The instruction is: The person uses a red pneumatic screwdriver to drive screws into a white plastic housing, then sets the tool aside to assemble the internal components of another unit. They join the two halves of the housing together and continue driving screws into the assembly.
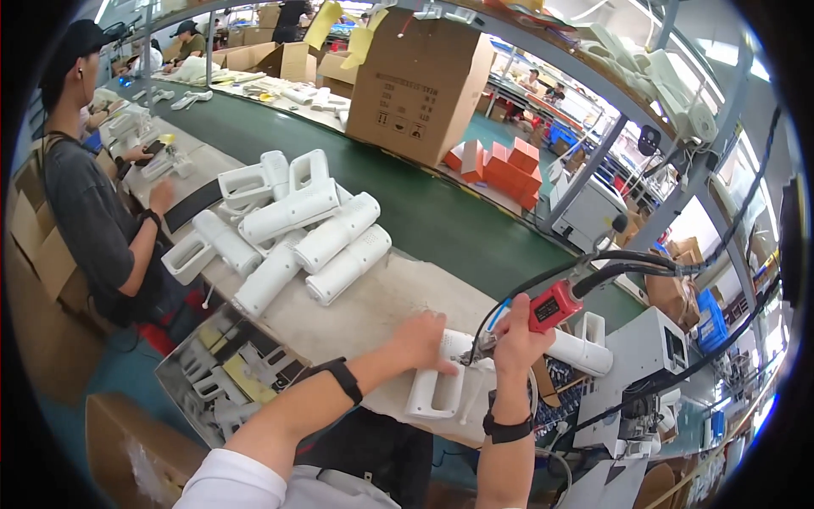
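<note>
My right hand (519,341) grips a red hand tool (555,305) with black cables running from its back end. The tool's tip points down-left at a white plastic casing with a loop handle (434,397) on the bench's near edge; the tip is too small to make out. My left hand (421,341) holds that casing from its left side, thumb over its upper part and fingers bent round it. A white cord hangs beside the casing. Right of my right hand lies another white handled casing (585,349).
Several white casings (301,216) are heaped on the bench (407,288) at left. A green conveyor belt (407,204) runs behind, with a large carton (415,85) standing beyond. A carton of white parts (229,373) stands below left. At far left, a co-worker (97,187) works; a white machine (636,365) is at right.
</note>
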A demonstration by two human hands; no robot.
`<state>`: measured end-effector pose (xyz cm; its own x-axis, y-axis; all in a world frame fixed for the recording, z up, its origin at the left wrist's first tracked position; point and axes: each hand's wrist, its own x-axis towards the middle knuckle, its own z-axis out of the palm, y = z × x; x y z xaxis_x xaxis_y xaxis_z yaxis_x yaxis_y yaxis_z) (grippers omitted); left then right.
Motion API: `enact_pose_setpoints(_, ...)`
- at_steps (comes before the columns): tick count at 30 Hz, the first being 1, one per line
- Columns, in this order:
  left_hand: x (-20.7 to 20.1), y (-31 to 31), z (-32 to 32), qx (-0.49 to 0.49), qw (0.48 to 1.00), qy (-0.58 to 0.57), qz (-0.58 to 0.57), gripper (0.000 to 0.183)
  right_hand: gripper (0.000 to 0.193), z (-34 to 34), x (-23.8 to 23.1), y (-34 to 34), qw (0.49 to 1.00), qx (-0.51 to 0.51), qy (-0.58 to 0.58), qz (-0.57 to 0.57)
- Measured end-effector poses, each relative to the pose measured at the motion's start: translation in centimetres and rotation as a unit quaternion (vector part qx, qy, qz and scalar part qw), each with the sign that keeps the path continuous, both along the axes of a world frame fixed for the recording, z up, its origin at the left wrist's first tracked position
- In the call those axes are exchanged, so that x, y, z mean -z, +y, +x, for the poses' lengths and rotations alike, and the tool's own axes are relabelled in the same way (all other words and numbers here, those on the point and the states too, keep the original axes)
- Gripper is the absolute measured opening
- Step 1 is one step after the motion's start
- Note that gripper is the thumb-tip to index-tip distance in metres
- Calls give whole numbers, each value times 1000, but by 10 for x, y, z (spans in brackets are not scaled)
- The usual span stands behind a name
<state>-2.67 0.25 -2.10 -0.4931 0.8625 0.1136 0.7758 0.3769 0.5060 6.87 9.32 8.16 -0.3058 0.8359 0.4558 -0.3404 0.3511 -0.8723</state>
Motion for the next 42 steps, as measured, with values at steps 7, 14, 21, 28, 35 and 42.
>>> enact_pose_setpoints(7,33,-26,-19,31,976,-210,43,91,27,5,-68,-26,994,-27,105,27)
enact_pose_setpoints(14,31,-22,1,-11,980,-199,7,97,26,-32,-49,-15,996,-27,84,16)
enact_pose_setpoints(21,49,-15,-5,1,982,-186,37,100,31,-44,-42,-7,997,4,71,-5)
enact_pose_setpoints(28,37,-17,0,-39,978,-203,4,100,36,-45,-36,-3,997,-30,65,30)
enact_pose_setpoints(35,29,-19,0,-34,977,-210,11,91,35,-50,-27,1,997,-49,56,20)
enact_pose_setpoints(42,44,-16,1,-4,983,-169,66,78,29,-62,7,7,998,-41,8,38)
